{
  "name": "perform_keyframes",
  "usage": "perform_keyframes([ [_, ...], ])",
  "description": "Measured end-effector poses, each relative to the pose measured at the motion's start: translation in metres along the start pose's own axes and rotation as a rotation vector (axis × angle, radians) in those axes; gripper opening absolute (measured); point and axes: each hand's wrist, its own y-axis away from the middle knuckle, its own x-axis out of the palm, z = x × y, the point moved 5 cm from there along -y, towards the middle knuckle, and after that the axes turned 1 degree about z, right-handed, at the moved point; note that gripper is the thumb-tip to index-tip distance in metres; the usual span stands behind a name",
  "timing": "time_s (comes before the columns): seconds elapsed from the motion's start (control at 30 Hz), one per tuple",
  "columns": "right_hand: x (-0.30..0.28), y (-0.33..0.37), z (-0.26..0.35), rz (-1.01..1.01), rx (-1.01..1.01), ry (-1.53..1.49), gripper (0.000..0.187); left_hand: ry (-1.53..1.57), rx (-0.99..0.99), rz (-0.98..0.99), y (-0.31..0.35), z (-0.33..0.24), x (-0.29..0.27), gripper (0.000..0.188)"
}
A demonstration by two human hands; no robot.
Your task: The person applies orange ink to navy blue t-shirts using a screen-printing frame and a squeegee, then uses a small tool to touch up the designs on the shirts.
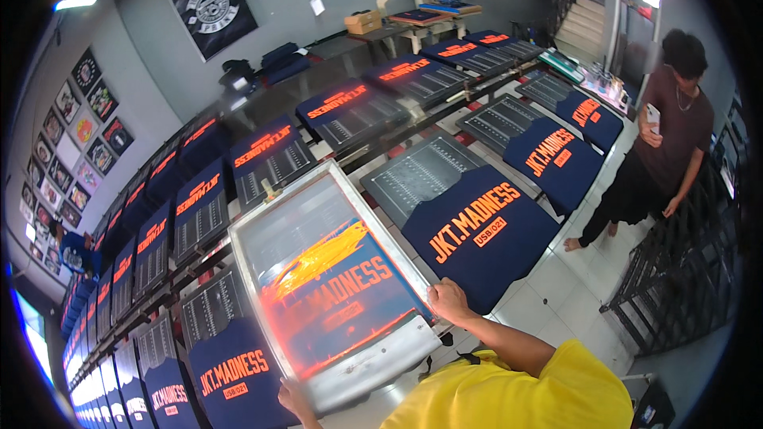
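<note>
A metal-edged printing screen lies tilted across the middle of the view. Thick orange ink is smeared over its mesh, and orange lettering shows through it. My right hand is closed round the right edge near its lower end. Down at the lower left corner, my left hand grips the opposite edge, partly cut off by the picture's border. Beside the screen on the right lies a navy T-shirt with orange lettering, draped over a dark printing board. Another printed navy T-shirt lies just left of the screen.
Long rows of boards with printed navy shirts run along both sides of a central rail. A person holding a phone stands at the right, by a black metal rack. A heat press stands at the back.
</note>
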Motion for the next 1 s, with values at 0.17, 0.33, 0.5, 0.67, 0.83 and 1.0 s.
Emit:
perform_keyframes([
  [0.17,0.004,-0.010,0.013,0.182,-0.094,-0.126,0.035,0.074,-0.087,0.022,-0.027,0.090,-0.007,0.051],
  [0.33,-0.063,0.004,-0.014,0.123,-0.199,-0.336,0.027,-0.449,0.066,-0.097,0.001,-0.022,-0.036,0.034],
  [0.5,-0.137,0.019,-0.065,0.129,-0.207,-0.474,0.024,-0.493,0.538,-0.490,0.017,-0.095,-0.002,0.034],
  [0.67,-0.209,0.027,-0.141,0.159,-0.099,-0.579,0.024,0.209,0.508,-0.219,0.044,-0.205,0.095,0.024],
  [0.83,-0.265,0.027,-0.228,0.042,-0.030,-0.565,0.024,0.447,0.409,0.180,0.107,-0.327,0.208,0.023],
  [1.0,-0.330,0.033,-0.295,-0.069,0.150,-0.610,0.024,0.384,0.395,0.492,0.169,-0.397,0.322,0.024],
])
